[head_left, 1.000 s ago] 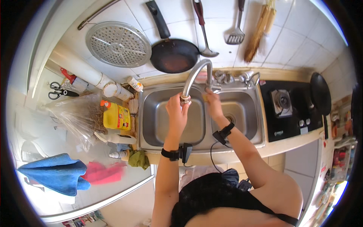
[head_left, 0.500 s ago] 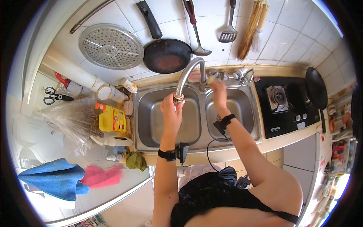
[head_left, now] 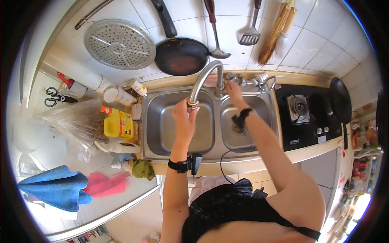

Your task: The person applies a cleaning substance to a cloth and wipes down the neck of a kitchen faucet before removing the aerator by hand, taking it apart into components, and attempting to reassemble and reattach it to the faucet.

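Note:
My left hand (head_left: 184, 117) is closed round the tip of the curved steel faucet (head_left: 200, 81), above the left basin (head_left: 170, 139) of a double sink. No water shows at the spout. My right hand (head_left: 235, 94) reaches over the right basin (head_left: 245, 141) to the foot of the faucet. Its fingers are bent together beside the faucet's base, and what they pinch is too small to make out. Close behind these fingertips sit small silvery crumpled things (head_left: 242, 80) on the back ledge. Each wrist wears a black strap with a small device.
To the right lies a black gas stove (head_left: 289, 125) with a hanging pan (head_left: 340, 100) beside it. Left of the sink stand a yellow bottle (head_left: 118, 124), a plastic bag (head_left: 77, 125) and a green cloth (head_left: 143, 170). A frying pan (head_left: 181, 56) hangs on the tiles behind.
My right hand, blurred before, has settled beside the faucet's base, and its wrist has turned. My left hand keeps its hold on the spout. The whole view has shifted slightly.

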{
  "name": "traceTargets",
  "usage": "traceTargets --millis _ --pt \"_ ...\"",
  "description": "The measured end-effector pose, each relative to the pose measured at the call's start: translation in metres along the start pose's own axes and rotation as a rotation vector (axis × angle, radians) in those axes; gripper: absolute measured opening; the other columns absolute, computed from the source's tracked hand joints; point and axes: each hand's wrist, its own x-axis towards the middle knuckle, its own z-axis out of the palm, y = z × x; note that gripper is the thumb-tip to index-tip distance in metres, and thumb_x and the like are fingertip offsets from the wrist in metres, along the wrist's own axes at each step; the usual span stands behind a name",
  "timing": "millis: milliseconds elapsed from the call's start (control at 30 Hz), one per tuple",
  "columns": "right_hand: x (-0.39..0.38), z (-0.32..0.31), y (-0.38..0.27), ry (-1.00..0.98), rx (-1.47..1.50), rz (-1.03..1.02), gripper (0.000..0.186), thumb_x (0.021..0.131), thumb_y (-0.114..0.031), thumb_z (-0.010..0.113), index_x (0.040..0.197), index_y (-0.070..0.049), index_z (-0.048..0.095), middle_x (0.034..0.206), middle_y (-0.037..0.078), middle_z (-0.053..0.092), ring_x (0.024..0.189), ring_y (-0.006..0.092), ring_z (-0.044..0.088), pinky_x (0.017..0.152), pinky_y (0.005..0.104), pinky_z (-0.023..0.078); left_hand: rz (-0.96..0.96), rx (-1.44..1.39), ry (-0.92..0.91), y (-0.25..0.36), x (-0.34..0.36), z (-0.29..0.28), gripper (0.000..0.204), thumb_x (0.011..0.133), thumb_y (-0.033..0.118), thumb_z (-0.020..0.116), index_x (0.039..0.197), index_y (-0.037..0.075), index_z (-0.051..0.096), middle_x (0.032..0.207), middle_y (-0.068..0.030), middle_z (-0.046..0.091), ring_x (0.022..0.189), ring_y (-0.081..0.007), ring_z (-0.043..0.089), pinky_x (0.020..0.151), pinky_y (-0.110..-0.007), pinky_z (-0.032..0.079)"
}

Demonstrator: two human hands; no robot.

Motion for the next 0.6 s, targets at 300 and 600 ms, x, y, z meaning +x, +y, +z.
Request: traceTargets --millis 300,600 --pt "-0.097 0.002 -0.031 0.234 -0.313 -0.288 0.021 0.082 -0.006 0.062 0.103 -0.007 0.066 0.116 0.008 0.056 0.11 0.0322 0.051 0.092 0.0427 0.045 -0.01 -0.066 0.031 0.001 -0.001 0.01 0.023 0.093 0.005 0.06 0.115 -0.001 0.056 0.101 -0.0103 0.069 0.086 -0.018 0.065 0.078 -0.03 0.052" --pt "-0.094 0.007 -0.053 0.508 1.381 0.919 0.032 0.103 -0.027 0.048 0.11 0.001 0.063 0.11 0.01 0.063 0.094 0.0254 0.063 0.076 0.0376 0.052 0.021 0.027 -0.01 -0.005 -0.002 0.001 0.024 0.093 0.003 0.058 0.116 -0.002 0.055 0.102 -0.0117 0.067 0.089 -0.0197 0.066 0.079 -0.03 0.052"
